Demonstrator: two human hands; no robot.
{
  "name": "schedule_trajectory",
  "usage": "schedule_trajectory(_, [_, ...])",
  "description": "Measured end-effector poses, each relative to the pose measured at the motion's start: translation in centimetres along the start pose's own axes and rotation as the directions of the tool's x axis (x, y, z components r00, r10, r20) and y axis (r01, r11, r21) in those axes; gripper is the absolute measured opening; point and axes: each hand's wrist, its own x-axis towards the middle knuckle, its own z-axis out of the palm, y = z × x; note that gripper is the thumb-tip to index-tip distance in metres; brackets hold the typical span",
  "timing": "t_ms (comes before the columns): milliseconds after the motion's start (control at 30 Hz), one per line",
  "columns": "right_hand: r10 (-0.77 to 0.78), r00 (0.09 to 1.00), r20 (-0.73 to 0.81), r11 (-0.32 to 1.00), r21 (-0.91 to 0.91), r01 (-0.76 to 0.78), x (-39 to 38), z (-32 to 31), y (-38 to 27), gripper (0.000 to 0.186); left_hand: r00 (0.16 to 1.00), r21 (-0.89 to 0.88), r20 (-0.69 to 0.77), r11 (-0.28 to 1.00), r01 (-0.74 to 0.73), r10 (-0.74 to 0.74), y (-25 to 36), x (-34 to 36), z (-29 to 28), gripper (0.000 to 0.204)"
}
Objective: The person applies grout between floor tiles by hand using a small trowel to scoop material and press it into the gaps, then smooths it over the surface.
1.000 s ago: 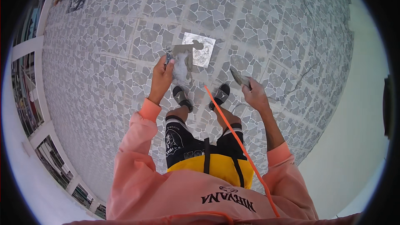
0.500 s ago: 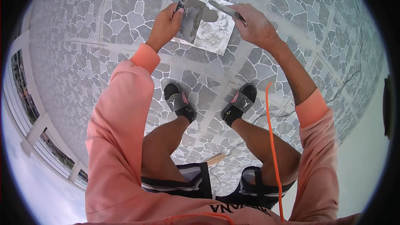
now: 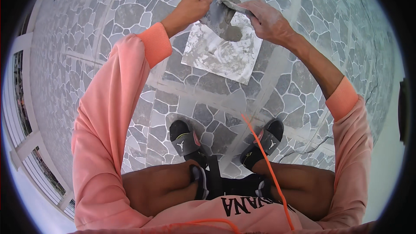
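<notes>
In my left hand [image 3: 193, 8] is a flat trowel [image 3: 215, 19], gripped by its dark handle, its blade coated in wet grey mortar. My right hand [image 3: 269, 22] is closed round a narrow trowel [image 3: 238, 8], whose mortar-smeared tip lies over the far part of the flat blade. Under and nearer than the tools lies a white square board or tile [image 3: 221, 58], streaked with grey. A lump of mortar [image 3: 234, 34] shows at the near end of the flat blade, above the board; I cannot tell whether it touches both.
The floor [image 3: 130, 15] has a grey stone pattern with pale joints. My slippered feet [image 3: 182, 135] stand behind the board. An orange cord [image 3: 268, 164] hangs in front of me. A dark cable [image 3: 310, 149] runs along the floor at right; a white railing [image 3: 32, 143] stands at left.
The flat trowel has swung to the far side of the board, baring its left part. The narrow trowel's tip now meets the flat blade. My knees are bent further, and the board appears nearer.
</notes>
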Motion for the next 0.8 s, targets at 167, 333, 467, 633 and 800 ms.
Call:
schedule_trajectory(167, [0.026, 0.998, 0.056, 0.998, 0.062, -0.029, 0.4, -0.6, -0.8, 0.031, 0.998, -0.072, -0.057, 0.997, 0.036, -0.040, -0.3, 0.7, 0.0, 0.030])
schedule_trajectory(333, [-0.107, 0.992, 0.072, 0.991, 0.091, 0.100, -0.2, 0.4, -0.9, 0.030, 0.992, -0.137, -0.100, 0.988, 0.065, -0.079, -1.2, -0.1, 0.0, 0.029])
schedule_trajectory(467, [-0.164, 0.978, 0.131, 0.980, 0.135, 0.146, -0.8, 0.7, -0.4, 0.031, 0.977, -0.134, -0.175, 0.986, 0.099, -0.122, -1.8, -0.6, -1.0, 0.029])
schedule_trajectory(633, [-0.030, 0.950, 0.311, 0.996, 0.084, 0.005, -2.7, 1.1, 0.1, 0.026, 0.961, -0.041, -0.252, 0.994, 0.105, -0.112, -0.7, -1.1, -2.0, 0.029])
schedule_trajectory(800, [0.409, 0.767, 0.494, 0.887, -0.015, -0.462, -1.0, 0.3, -1.8, 0.030, 0.928, 0.407, -0.325, 0.913, -0.036, 0.181, -2.5, -2.8, -1.4, 0.031])
